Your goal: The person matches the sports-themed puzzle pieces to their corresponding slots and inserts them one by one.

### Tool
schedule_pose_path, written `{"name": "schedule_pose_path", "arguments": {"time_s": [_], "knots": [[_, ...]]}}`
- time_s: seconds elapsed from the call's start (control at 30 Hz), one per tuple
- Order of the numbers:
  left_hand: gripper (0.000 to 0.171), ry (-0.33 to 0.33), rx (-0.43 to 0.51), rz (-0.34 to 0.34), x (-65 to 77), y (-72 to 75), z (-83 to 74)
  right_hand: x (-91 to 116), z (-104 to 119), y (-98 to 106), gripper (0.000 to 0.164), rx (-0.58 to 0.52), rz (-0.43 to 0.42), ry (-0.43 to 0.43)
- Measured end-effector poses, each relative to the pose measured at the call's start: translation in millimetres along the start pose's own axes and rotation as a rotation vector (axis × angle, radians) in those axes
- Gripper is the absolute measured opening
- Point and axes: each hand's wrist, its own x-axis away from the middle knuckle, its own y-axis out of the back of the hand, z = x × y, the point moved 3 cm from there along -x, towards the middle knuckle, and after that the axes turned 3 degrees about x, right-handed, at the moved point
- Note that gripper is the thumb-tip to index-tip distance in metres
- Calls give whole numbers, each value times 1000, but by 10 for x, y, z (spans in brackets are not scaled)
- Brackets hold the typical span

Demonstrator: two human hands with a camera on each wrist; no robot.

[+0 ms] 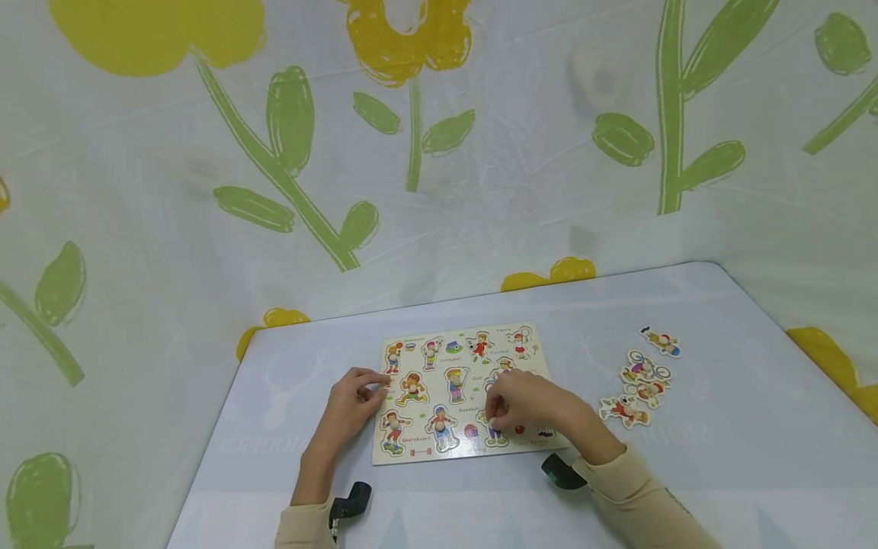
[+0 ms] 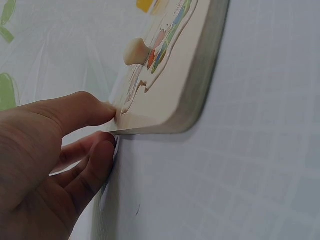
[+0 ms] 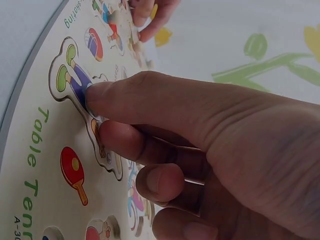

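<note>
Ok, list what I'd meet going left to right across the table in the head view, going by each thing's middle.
Left sleeve → left hand, at the board's left edge → board → right hand, over the board's right part → loose pieces.

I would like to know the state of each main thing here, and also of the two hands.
Puzzle board: lying on the table, pictures up.
Left hand: holding the board's left edge.
Right hand: pinching the blue-trousered piece.
Blue-trousered piece: at its slot; fully seated or not, I cannot tell.
Golfer piece: in the board.
Loose pieces: right of the board, out of it.
</note>
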Motion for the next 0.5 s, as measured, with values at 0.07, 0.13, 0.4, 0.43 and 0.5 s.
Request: {"name": "schedule_pose_path", "arguments": {"time_s": [0.07,0.13,0.4,0.43,0.5], "knots": [[18,-3,-2,-3,-2,-2,-3,5,3,-2,5,3,-1,-10],[18,-2,-2,-4,-2,-3,-6,7,6,-2,5,7,-3,-18],[18,-11,-4,-9,1,0,-8,4,23,-1,6,23,-12,-44],[18,-11,-5,-10,0,1,-3,5,25,-1,6,20,-12,-48],[18,-16,-5,-11,1,4,2,5,25,-1,6,12,-14,-59]]}}
